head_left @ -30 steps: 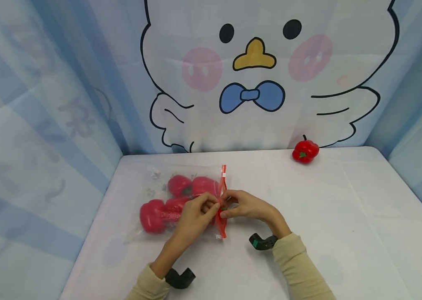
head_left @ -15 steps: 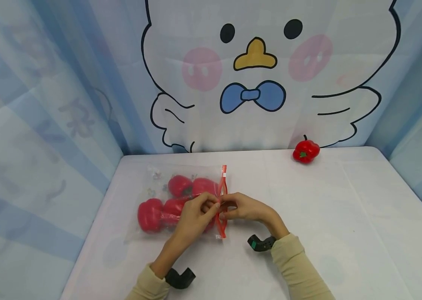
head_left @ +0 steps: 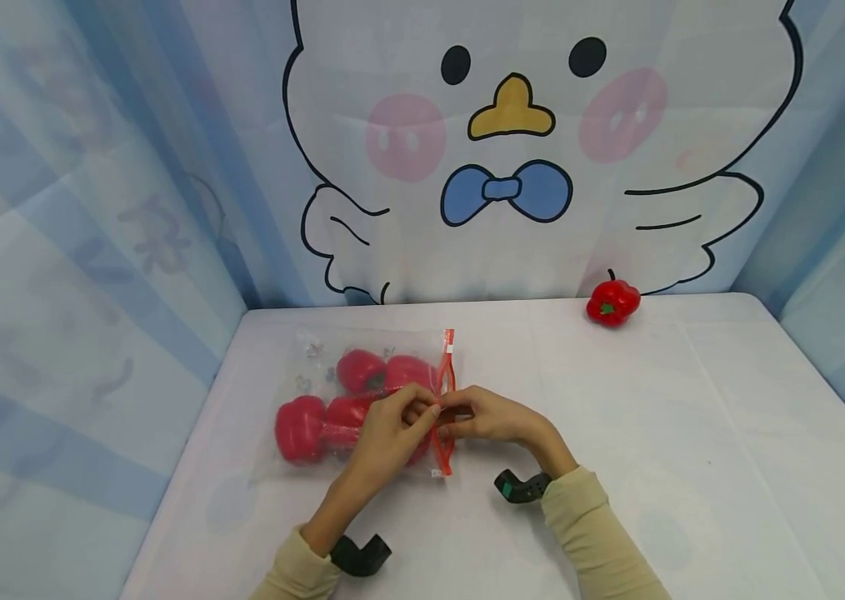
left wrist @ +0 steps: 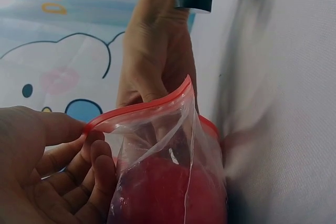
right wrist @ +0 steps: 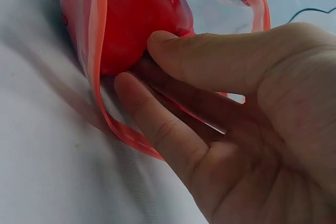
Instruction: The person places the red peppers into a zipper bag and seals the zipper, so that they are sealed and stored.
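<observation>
A clear plastic zip bag point(head_left: 403, 340) with a red zip edge point(left wrist: 142, 105) lies on the left of the table, several red bell peppers point(head_left: 302, 429) inside. My left hand point(head_left: 396, 429) pinches the zip edge between thumb and fingers and holds the mouth apart. Fingers of my right hand point(head_left: 501, 412) reach into that mouth from the right. In the right wrist view, its thumb and fingertips touch a red bell pepper point(right wrist: 139, 19) just inside the opening, the fingers fairly straight and partly hidden below it.
Another red bell pepper point(head_left: 612, 302) stands at the table's back edge, to the right. A white cloth covers the table point(head_left: 692, 433). Printed curtains point(head_left: 497, 258) hang behind and at both sides. Black camera mounts point(head_left: 360, 557) sit on both wrists.
The right hand has shifted slightly left into the bag mouth, and the green stem seen earlier between its fingers is hidden now. Peppers at the bag's left end moved slightly left.
</observation>
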Demonstrator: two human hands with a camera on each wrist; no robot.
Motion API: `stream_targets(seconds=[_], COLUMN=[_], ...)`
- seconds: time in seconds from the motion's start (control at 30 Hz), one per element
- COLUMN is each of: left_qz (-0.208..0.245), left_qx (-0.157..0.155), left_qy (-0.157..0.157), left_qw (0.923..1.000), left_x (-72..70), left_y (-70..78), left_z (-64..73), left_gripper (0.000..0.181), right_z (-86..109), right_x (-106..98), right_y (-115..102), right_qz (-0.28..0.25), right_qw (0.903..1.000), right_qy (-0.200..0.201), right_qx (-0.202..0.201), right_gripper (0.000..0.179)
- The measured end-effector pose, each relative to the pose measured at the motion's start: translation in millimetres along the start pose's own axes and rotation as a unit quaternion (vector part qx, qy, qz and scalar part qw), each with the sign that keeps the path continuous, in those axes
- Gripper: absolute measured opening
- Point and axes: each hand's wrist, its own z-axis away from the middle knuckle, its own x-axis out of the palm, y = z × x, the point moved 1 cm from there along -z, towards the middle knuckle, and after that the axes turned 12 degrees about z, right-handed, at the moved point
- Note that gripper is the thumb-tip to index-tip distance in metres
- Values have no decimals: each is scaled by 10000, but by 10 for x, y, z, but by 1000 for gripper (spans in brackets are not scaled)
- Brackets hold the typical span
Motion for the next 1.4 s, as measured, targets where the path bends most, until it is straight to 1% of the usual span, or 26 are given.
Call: stream_targets(seconds=[0.17,0.3,0.43,0.53,0.73,0.8,1.0,1.13,1.27,1.33,1.4], left_qz=[-17,-52,-51,-5,57,61,58,52,112,144,147], left_qx=[26,-35,-28,-39,-39,-47,-114,-125,-114,-101,-94], left_qy=[5,5,-13,-9,-106,-87,-27,-47,-81,-96,-103], left_qw=[10000,10000,10000,10000,9999,9999,9999,9999,9998,9998,9998], left_x=[-10,-21,-25,-23,1,5,1,-8,-14,-19,-26], left_y=[-2,-1,-6,-5,-8,-4,5,-5,-19,-26,-37], left_z=[5,9,7,2,-21,-23,-16,-18,-14,-14,-19], left_gripper=[8,9,9,9,10,10,11,11,10,9,9], right_z=[-20,-19,11,68,238,286,441,574,713,770,811], right_x=[25,35,20,-32,-200,-254,-418,-577,-780,-883,-973], right_y=[23,58,98,110,130,144,194,265,366,410,442], right_qz=[-140,-399,-677,-682,-772,-770,-696,-694,-625,-527,-451], right_qw=[9998,9989,9969,9965,9948,9945,9921,9902,9855,9803,9723], right_qy=[-109,-180,-250,-187,55,107,262,518,998,1324,1716], right_qx=[36,166,306,446,656,697,1015,1095,1224,1371,1519], right_gripper=[36,40,44,43,44,46,49,51,53,55,57])
